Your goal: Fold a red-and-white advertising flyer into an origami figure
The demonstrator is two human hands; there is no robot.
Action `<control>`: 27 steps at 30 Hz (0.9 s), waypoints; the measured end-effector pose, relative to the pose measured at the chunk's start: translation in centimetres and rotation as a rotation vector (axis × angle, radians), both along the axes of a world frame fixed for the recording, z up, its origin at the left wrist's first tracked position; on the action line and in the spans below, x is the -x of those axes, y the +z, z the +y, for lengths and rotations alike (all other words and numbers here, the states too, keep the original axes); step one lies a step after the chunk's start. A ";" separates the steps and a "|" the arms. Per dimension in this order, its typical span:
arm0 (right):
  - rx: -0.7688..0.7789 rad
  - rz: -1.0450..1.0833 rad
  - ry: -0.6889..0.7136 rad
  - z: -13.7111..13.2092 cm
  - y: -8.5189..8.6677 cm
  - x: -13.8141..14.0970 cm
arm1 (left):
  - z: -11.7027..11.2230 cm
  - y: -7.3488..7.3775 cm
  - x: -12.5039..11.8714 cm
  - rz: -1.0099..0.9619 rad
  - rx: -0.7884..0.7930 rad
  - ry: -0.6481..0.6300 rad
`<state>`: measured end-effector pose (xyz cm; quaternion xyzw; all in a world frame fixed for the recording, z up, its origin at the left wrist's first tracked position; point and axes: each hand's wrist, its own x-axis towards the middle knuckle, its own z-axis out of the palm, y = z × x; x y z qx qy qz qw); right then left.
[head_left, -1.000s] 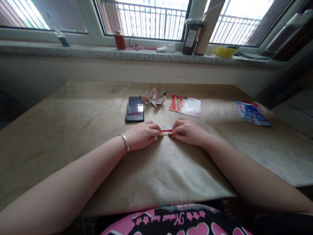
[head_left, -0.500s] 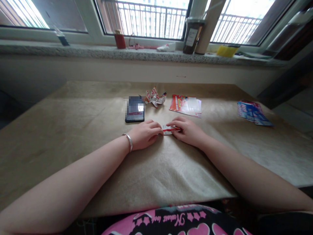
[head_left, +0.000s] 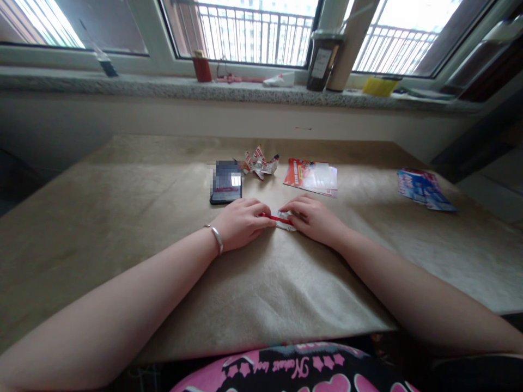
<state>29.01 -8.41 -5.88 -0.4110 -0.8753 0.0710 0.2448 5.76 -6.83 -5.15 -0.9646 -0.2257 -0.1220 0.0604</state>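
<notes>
Between my two hands, low on the table, lies a small folded piece of white paper [head_left: 283,222] with a red strip along it. My left hand [head_left: 244,222], with a silver bangle at the wrist, is closed on its left end, thumb and fingers pinching. On the other end my right hand [head_left: 312,218] has curled fingers gripping the paper. The fingers hide both ends of it. Just beyond my left hand a dark phone [head_left: 227,182] rests flat. A crumpled printed wrapper [head_left: 260,163] sits to the right of the phone.
Red and white printed sheets [head_left: 310,176] lie beyond my right hand. Farther right are several blue printed packets [head_left: 425,189]. A tan cover spreads over the table [head_left: 122,228]. Along the back, the stone windowsill [head_left: 253,92] holds a dark jar [head_left: 322,61] and a yellow item [head_left: 379,86].
The red strip now shows farther left and slants down to the right, and more white paper shows beside my right fingers. My hands have barely shifted.
</notes>
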 end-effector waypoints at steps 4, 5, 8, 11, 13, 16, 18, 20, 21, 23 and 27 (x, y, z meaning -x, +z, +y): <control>-0.001 0.013 -0.009 0.1 -0.1 -0.1 | -0.3 0.3 -0.2 0.035 -0.034 -0.004; -0.002 0.014 0.006 0.2 -0.2 -0.1 | -0.3 0.3 -0.2 0.029 -0.037 -0.007; -0.004 0.014 0.078 0.2 -0.3 -0.1 | -0.3 0.1 -0.2 0.013 -0.041 -0.016; 0.007 0.016 0.116 0.3 -0.3 0.0 | -0.3 0.0 -0.2 0.013 -0.047 -0.027; 0.019 0.033 0.097 0.2 -0.3 0.0 | -0.3 0.0 -0.2 0.020 -0.051 -0.032; 0.105 0.086 0.011 0.1 -0.1 0.1 | -0.3 0.1 -0.2 0.016 -0.069 -0.041; 0.209 0.148 -0.047 0.0 0.0 0.2 | -0.3 0.0 -0.1 0.001 -0.076 -0.043; 0.311 0.229 -0.086 -0.1 0.0 0.4 | -0.2 -0.1 -0.1 -0.014 -0.077 -0.036; 0.351 0.274 -0.100 -0.1 0.0 0.4 | -0.2 -0.1 -0.1 -0.020 -0.073 -0.030; 0.419 0.358 -0.135 -0.2 0.0 0.5 | -0.2 -0.2 -0.1 -0.031 -0.060 -0.014; 0.610 0.540 -0.232 0.0 -0.2 0.6 | -0.2 -0.2 -0.1 -0.056 -0.030 0.011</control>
